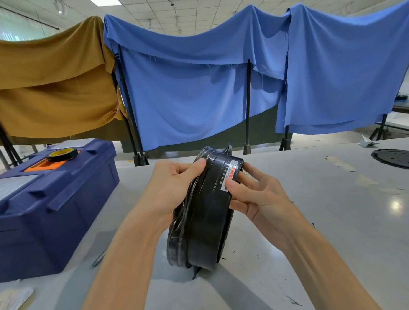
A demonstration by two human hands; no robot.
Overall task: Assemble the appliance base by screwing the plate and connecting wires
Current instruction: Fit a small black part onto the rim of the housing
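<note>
Black plastic appliance base (202,216), film-wrapped, on edge on grey table (320,220). Step, judged: turning base before plate fitting; next calls for laying it flat, fetching perforated plate (398,159), far right of base. Left hand (174,187) curled round wrapped rim; right hand (255,194) clasps labelled side, thumb on label. Blue toolbox (47,205) left of base
</note>
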